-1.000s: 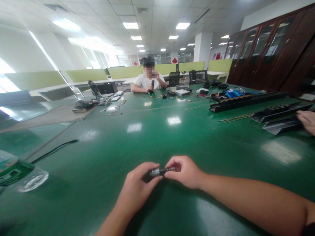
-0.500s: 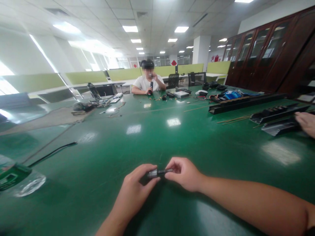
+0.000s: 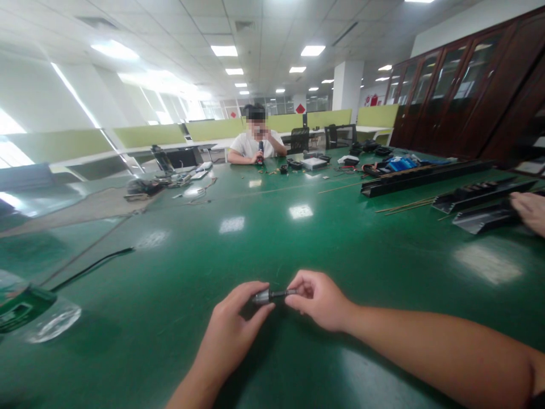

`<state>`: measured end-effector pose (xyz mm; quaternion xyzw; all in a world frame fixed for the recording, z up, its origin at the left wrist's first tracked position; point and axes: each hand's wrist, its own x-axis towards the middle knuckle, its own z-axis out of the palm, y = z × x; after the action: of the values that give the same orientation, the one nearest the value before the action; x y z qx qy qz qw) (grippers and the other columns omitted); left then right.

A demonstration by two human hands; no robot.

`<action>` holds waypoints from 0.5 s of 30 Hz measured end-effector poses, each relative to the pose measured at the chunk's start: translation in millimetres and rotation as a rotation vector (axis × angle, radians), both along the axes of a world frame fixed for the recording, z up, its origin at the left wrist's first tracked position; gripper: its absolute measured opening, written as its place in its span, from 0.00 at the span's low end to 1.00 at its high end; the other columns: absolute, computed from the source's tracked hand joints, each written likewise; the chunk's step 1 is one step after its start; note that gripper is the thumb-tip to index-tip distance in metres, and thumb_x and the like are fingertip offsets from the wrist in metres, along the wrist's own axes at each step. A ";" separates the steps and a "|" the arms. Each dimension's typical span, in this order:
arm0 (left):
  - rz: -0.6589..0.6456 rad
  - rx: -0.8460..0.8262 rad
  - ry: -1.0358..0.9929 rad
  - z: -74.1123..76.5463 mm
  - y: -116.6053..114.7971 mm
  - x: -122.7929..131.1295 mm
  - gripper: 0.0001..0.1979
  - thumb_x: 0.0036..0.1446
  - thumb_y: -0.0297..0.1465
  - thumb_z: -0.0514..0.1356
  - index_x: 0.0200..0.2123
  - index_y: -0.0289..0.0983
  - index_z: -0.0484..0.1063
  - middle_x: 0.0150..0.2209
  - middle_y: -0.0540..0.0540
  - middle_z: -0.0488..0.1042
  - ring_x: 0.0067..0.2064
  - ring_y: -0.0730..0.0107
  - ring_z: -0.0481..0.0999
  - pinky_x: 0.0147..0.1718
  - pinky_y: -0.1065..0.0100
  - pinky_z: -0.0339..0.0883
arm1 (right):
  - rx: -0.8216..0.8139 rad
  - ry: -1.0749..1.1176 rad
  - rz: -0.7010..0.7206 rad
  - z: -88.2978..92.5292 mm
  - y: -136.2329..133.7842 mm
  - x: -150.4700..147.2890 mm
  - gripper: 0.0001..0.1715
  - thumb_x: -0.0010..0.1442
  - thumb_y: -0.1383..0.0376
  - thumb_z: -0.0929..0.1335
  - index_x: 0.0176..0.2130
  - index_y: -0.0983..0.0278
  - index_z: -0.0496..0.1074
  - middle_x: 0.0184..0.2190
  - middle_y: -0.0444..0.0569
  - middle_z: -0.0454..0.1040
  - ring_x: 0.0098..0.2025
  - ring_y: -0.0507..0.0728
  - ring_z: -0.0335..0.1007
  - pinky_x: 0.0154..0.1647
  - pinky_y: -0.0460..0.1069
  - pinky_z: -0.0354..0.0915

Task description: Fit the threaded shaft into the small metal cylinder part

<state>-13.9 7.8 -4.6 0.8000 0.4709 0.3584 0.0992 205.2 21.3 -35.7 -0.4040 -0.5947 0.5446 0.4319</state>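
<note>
In the head view, a small silver cylinder (image 3: 262, 296) lies level between my hands just above the table. A thin dark rod (image 3: 279, 293) extends from its right end; the kind of part is unclear. My left hand (image 3: 240, 309) grips the cylinder between thumb and fingers, covering its left end. The fingertips of my right hand (image 3: 313, 298) pinch the rod's right end, which they partly hide.
The green table (image 3: 204, 255) carries a clear bottle (image 3: 51, 318) and black cable (image 3: 93, 267) at left. Black channels (image 3: 426, 179) and thin rods (image 3: 404, 207) lie right, near another person's hand (image 3: 530, 210). A person (image 3: 258, 142) sits opposite, holding a dark object.
Both hands have risen slightly in the picture, and the left has shifted a little left. A bit more of the dark rod shows between them.
</note>
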 end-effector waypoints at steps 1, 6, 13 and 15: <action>0.003 0.006 0.000 0.0 0.3 -0.3 0.12 0.58 0.39 0.64 0.45 0.45 0.76 0.44 0.49 0.80 0.45 0.64 0.80 0.47 0.63 0.76 | -0.006 0.003 -0.003 0.2 0.2 0.0 0.09 0.54 0.66 0.73 0.35 0.66 0.71 0.22 0.41 0.70 0.23 0.50 0.65 0.25 0.45 0.59; 0.010 0.031 -0.001 1.2 0.6 -1.4 0.12 0.58 0.38 0.64 0.46 0.44 0.76 0.45 0.48 0.80 0.45 0.63 0.80 0.48 0.62 0.76 | -0.027 0.010 0.004 0.3 0.3 0.7 0.10 0.54 0.66 0.73 0.36 0.66 0.70 0.22 0.41 0.70 0.22 0.50 0.65 0.24 0.45 0.60; 0.004 0.041 0.000 -0.9 -0.1 -2.4 0.13 0.58 0.38 0.64 0.46 0.44 0.76 0.45 0.47 0.80 0.47 0.63 0.80 0.49 0.62 0.76 | -0.021 -0.003 0.008 2.3 -1.3 1.6 0.10 0.54 0.66 0.73 0.36 0.66 0.70 0.22 0.40 0.70 0.22 0.49 0.65 0.24 0.44 0.61; 0.006 0.036 0.004 -1.3 0.0 -2.8 0.13 0.58 0.38 0.64 0.47 0.43 0.76 0.46 0.46 0.80 0.47 0.62 0.80 0.49 0.61 0.76 | -0.021 -0.001 0.008 2.4 -1.3 1.4 0.10 0.54 0.66 0.73 0.36 0.66 0.70 0.22 0.40 0.70 0.21 0.49 0.65 0.23 0.44 0.61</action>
<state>-16.7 7.8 -5.9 0.8008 0.4670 0.3657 0.0827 206.7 20.0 -33.3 -0.4062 -0.5909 0.5524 0.4252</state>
